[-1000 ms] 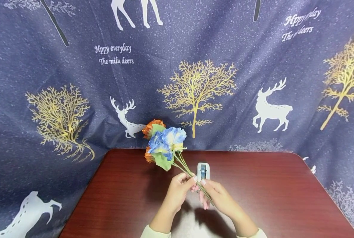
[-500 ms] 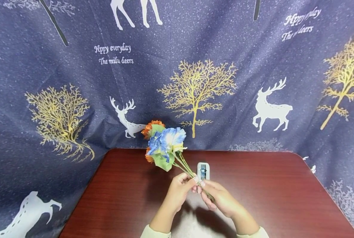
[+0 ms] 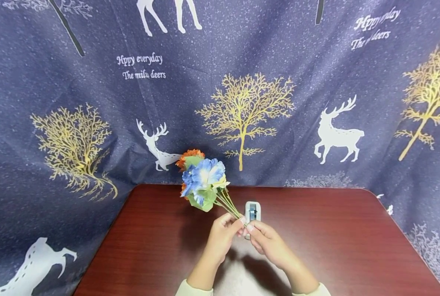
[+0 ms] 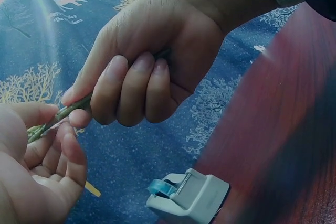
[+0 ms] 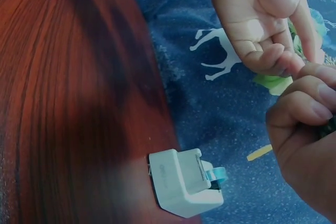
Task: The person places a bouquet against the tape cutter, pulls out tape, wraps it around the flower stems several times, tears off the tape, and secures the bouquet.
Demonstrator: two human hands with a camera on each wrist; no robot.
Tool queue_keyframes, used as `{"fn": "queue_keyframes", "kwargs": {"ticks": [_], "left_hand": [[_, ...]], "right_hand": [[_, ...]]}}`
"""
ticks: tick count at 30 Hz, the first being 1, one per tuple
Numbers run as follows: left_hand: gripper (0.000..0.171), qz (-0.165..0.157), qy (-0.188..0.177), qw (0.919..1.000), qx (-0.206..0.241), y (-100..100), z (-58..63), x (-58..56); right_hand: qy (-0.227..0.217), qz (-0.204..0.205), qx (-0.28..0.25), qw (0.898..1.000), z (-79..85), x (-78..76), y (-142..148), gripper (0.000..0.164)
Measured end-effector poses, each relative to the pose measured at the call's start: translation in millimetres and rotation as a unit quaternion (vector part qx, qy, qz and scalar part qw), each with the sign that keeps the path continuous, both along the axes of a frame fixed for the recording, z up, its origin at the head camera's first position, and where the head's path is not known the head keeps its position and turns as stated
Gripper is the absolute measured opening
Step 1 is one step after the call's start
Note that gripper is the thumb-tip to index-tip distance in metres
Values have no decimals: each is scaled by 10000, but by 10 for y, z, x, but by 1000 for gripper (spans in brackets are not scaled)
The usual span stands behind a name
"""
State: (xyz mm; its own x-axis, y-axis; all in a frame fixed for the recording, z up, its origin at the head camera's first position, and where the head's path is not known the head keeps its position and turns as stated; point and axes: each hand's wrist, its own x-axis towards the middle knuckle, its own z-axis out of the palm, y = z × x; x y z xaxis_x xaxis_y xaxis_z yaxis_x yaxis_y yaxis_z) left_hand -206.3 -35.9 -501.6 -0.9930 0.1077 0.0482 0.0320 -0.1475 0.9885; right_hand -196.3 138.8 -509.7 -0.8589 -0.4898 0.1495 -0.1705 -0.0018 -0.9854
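Observation:
A bunch of artificial flowers (image 3: 205, 174), with blue and orange blooms and green leaves, slants up to the left above the table in the head view. My left hand (image 3: 221, 237) pinches its thin green stems (image 4: 73, 108) between thumb and fingers. Just below, my right hand (image 3: 269, 242) grips the lower stems, its fingers curled round them in the left wrist view; the stem ends are mostly hidden in that hand. Behind the hands, a white tape dispenser (image 3: 252, 210) with a blue-tinted tape roll stands on the table, partly covered by them.
The dark red wooden table (image 3: 149, 246) has its back edge near a blue curtain (image 3: 264, 49) printed with deer and trees. A bright light patch (image 3: 238, 283) lies on the tabletop at the near edge, between the forearms.
My right hand has slid up closer to the left, its fingers closing over the stem ends that stuck out before. The blooms have turned a little. The left hand stays nearly still.

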Motion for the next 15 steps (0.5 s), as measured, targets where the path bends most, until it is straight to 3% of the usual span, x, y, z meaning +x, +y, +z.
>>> {"fn": "queue_keyframes", "kwargs": {"ticks": [7,15], "left_hand": [[28,250,-4,9995,-201,16,32,19],[29,187,-67,9998,-68,10,56,29]], "right_hand": [[603,-413,275,9969,1,22,-35,23],[1058,-855,685,9883,9,57,-60,17]]}}
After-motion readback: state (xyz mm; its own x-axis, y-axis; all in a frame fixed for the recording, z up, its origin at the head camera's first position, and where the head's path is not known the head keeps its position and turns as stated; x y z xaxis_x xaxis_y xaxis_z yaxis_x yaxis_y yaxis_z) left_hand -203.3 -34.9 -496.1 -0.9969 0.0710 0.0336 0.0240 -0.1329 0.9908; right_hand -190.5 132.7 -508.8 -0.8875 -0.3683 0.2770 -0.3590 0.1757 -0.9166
